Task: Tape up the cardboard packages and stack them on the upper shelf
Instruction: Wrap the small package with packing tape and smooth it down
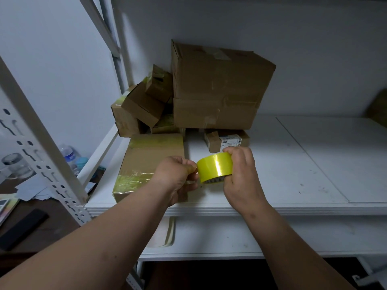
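Note:
My right hand (pixel 240 174) grips a roll of yellow tape (pixel 213 169) above the white shelf (pixel 293 174). At the roll's left edge my left hand (pixel 176 176) pinches the tape with thumb and fingertips. Just left of my hands lies a flat cardboard box (pixel 144 160) with yellowish tape bands across its top and near end. A small labelled box (pixel 226 141) sits behind the roll. A large brown box (pixel 217 88) stands at the back, with several small boxes (pixel 144 103) piled to its left.
A white perforated shelf post (pixel 41 155) slants across the left. Beyond it a dark table holds a water bottle (pixel 69 153), a glass jar (pixel 16 164) and papers. A lower shelf board (pixel 272 235) lies beneath. Another box edge (pixel 379 107) shows at far right.

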The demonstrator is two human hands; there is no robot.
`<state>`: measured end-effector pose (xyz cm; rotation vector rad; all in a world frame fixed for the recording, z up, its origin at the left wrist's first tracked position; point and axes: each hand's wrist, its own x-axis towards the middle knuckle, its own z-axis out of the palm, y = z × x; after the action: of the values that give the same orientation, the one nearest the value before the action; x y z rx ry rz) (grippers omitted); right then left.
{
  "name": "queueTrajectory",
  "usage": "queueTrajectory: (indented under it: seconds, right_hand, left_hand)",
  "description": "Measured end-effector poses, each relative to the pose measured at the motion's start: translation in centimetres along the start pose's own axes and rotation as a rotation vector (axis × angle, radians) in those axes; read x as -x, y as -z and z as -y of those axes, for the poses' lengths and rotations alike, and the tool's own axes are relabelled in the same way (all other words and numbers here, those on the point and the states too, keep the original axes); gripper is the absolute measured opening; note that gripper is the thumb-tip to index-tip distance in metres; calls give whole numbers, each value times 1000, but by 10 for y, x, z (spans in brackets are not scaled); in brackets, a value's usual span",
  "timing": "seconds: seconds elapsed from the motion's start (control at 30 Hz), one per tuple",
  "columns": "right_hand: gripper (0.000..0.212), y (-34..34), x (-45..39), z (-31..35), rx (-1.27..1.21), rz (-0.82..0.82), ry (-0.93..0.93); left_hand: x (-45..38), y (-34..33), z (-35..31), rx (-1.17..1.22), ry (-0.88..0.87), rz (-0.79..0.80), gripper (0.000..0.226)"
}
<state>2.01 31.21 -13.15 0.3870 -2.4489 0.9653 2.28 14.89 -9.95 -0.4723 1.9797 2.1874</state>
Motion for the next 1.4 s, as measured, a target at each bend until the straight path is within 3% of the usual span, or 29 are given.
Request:
queueTrajectory:
  seconds: [0.17,0.37,0.7,0.87,0.97,1.13,1.23,1.3,1.4]
  right_hand:
    - [62,2,0,1,-24,-16,-6]
    - [61,3,1,3,-4,-15,15]
    - [62,5,4,3,14,-11,-6]
    - [62,3,3,6,-12,-22,-11]
    - [62,2,4,8,-34,-29,-20]
    - [64,1,5,13,-42,-29,-58]
    - [59,0,6,10,-22,-1,-47]
    - [60,0,7,2,16,51,-67]
    - [62,1,8,-6,53,101,-133]
  left_hand:
    - [-3,2,1,39,30,-5,13]
    - [0,1,2,106,127,77,29]
    - [-1,-5,6,156,82,-29,11]
    - [-1,-9,6,152,38,-88,17]
    - [-3,-13,8,64,-27,-143,16]
    - [-7,-15,10,-408,-238,-266,21]
    - [-4,-14,6,-599,-318,-261,21]
    - [-5,-12,3,-588,-296,-211,22]
    - [-5,-12,-2,-337,-152,-94,23]
